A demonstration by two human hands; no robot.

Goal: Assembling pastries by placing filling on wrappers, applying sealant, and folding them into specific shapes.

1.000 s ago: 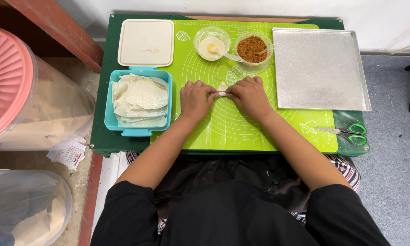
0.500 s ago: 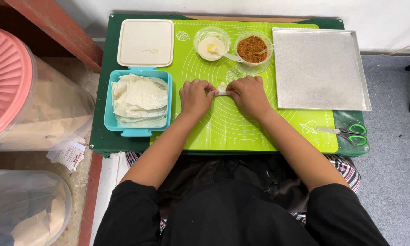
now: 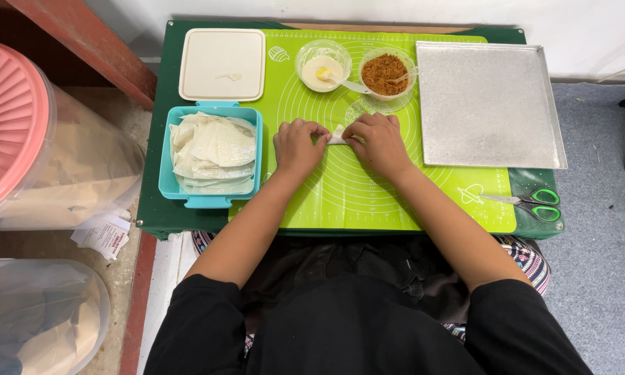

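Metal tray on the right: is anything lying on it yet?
No, the metal tray shows only its bare silver surface, while both hands work a small white wrapper roll on the green mat.

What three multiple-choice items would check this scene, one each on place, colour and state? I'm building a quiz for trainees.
1. Where do the scissors lie?
A. on the table's near right corner
B. in the blue tub
C. on the metal tray

2. What colour is the mat?
A. red
B. lime green
C. white

3. How is the metal tray?
A. stacked with rolls
B. bare
C. covered by a lid

Key: 1 A, they rest by the mat's right edge, nearest the person; 2 B, bright green under the left hand and the right hand; 3 B, nothing lies on it.
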